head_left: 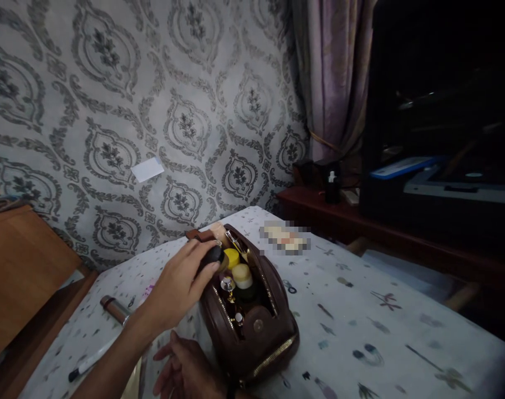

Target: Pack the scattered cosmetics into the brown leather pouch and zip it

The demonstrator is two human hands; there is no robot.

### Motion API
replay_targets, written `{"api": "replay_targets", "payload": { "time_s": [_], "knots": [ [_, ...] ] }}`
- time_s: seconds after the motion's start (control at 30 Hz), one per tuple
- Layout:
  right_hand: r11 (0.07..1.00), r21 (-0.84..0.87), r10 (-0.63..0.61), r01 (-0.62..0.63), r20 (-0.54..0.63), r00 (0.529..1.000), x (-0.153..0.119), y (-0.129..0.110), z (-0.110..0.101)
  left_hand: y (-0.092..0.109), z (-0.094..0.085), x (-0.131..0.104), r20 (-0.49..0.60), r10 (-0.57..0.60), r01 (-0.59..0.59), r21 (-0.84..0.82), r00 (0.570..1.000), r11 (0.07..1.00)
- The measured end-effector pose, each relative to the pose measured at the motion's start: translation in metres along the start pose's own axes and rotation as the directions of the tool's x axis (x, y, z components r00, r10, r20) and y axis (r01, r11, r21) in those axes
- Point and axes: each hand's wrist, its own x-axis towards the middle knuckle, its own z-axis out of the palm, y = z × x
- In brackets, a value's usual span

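Observation:
A brown leather cosmetic bag (285,302) lies unzipped on the patterned cloth, its mouth wide. My left hand (181,280) reaches over its far left part, thumb and fingers closed around a black-capped container (213,255) inside the opening. Close beside that container sit a yellow lid (231,257) and a jar with a beige lid (242,275). A bottle with a clear faceted stopper (228,284) stands nearer me, and slim tubes (235,242) lean at the far end. Low beside the bag's left side, my right hand (185,363) is empty with its fingers apart.
Left of my arm lie a brown-and-metal cylinder (116,310) and a white brush-like stick with a dark tip (90,360). A blurred-out flat item (285,238) rests right of the bag. A wooden cabinet (27,277) flanks the left; a dark red shelf (319,213) flanks the right.

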Motion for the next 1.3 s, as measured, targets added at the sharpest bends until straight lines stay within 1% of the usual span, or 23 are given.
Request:
{"api": "replay_targets", "payload": {
  "time_s": [0.1, 0.2, 0.37, 0.53, 0.6, 0.7, 0.77, 0.9, 0.97, 1.03, 1.1, 1.17, 1.23, 1.3],
  "knots": [
    [1.000, -0.019, -0.016, 0.016, -0.015, 1.000, -0.003, -0.002, 0.002, 0.001, 0.007, 0.014, 0.111, 0.015, -0.026, 0.103, 0.994, 0.994],
    [0.999, -0.030, -0.039, 0.039, -0.025, 0.999, -0.005, -0.004, 0.003, 0.000, 0.011, 0.025, 0.175, -0.011, -0.018, 0.162, 0.985, 0.987],
    [0.998, -0.035, -0.061, 0.060, -0.014, 0.998, -0.007, -0.003, 0.002, -0.003, 0.014, 0.041, 0.208, -0.040, 0.007, 0.159, 0.977, 0.987],
    [0.994, -0.018, -0.104, 0.104, -0.009, 0.995, -0.005, 0.001, 0.001, -0.004, 0.022, 0.048, 0.206, -0.036, 0.021, 0.074, 0.978, 0.997],
    [0.993, -0.023, -0.114, 0.114, -0.033, 0.993, -0.005, 0.001, 0.001, -0.003, 0.025, 0.048, 0.190, -0.048, 0.041, 0.042, 0.981, 0.998],
    [0.994, -0.046, -0.103, 0.099, -0.072, 0.992, -0.004, -0.001, 0.003, -0.001, 0.026, 0.047, 0.155, -0.105, 0.103, 0.016, 0.982, 0.995],
    [0.993, -0.055, -0.106, 0.101, -0.078, 0.991, -0.004, -0.002, 0.003, 0.000, 0.027, 0.047, 0.140, -0.134, 0.136, -0.003, 0.981, 0.991],
    [0.991, -0.075, -0.113, 0.107, -0.091, 0.989, -0.003, 0.000, 0.002, 0.000, 0.027, 0.045, 0.116, -0.139, 0.143, -0.019, 0.983, 0.990],
    [0.991, -0.079, -0.118, 0.111, -0.096, 0.988, 0.000, 0.001, 0.001, -0.001, 0.023, 0.042, 0.066, -0.125, 0.127, -0.034, 0.990, 0.991],
    [0.992, -0.088, -0.103, 0.095, -0.092, 0.990, 0.004, 0.004, -0.001, -0.001, 0.019, 0.036, -0.015, -0.112, 0.111, -0.053, 0.994, 0.992],
    [0.992, -0.102, -0.081, 0.073, -0.081, 0.993, 0.010, 0.006, -0.002, -0.004, 0.014, 0.029, -0.103, -0.105, 0.098, -0.069, 0.989, 0.993],
    [0.991, -0.102, -0.094, 0.086, -0.078, 0.992, 0.013, 0.008, -0.003, -0.011, 0.011, 0.022, -0.169, -0.108, 0.095, -0.083, 0.980, 0.992],
    [0.990, -0.098, -0.109, 0.102, -0.062, 0.992, 0.014, 0.009, -0.004, -0.020, 0.011, 0.019, -0.191, -0.110, 0.095, -0.087, 0.975, 0.992],
    [0.989, -0.095, -0.118, 0.112, -0.055, 0.992, 0.012, 0.009, -0.005, -0.030, 0.013, 0.021, -0.171, -0.098, 0.086, -0.072, 0.980, 0.994]
  ]
}}
